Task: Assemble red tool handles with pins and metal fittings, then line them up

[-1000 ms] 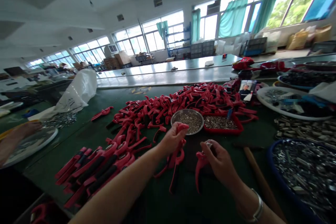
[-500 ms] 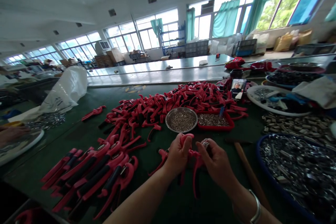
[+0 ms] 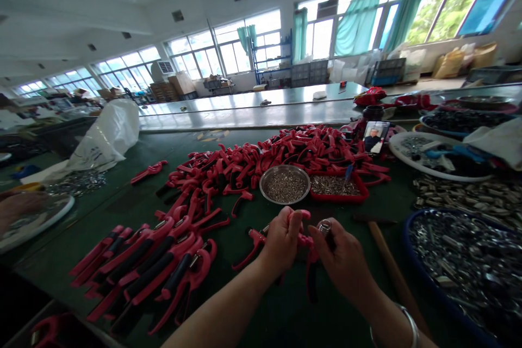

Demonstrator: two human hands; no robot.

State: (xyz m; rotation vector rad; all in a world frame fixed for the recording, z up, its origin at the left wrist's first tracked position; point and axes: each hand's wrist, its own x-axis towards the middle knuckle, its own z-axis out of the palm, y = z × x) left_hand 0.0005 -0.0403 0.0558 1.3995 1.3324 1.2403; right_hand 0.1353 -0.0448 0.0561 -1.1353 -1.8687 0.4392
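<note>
Head view, listed from the hands outward:

1. Left hand [image 3: 283, 240]: fingers and thumb are closed firmly around the upper end of a red-handled tool [image 3: 255, 242]. The tool is held over the green worktop [image 3: 265, 315], with its red arms projecting past both sides of the fist.
2. Right hand [image 3: 340, 263]: thumb and forefinger pinch a small metal piece [image 3: 324, 227] just beside the top of the tool; the other fingers are partly curled. The piece is too small to identify exactly. A silver bangle [image 3: 414, 329] circles the right wrist.
3. Left of the hands: a group of red-and-black handled tools [image 3: 142, 266] lies on the worktop. A larger heap of red tools [image 3: 269, 152] lies ahead.
4. Ahead of the hands: a steel bowl [image 3: 261, 185] of small metal parts stands beside a red tray [image 3: 338, 199] of similar parts.
5. Right of the hands: a wooden-handled hammer [image 3: 391, 263] lies beside a blue basin [image 3: 408, 244] of metal hardware. Beyond these are loose metal parts [image 3: 468, 196], a white round tray [image 3: 424, 171] and a propped smartphone [image 3: 375, 137].
6. Far left: a co-worker's hand [image 3: 18, 206] rests at a white tray [image 3: 53, 217], near a white plastic sack [image 3: 110, 138].
</note>
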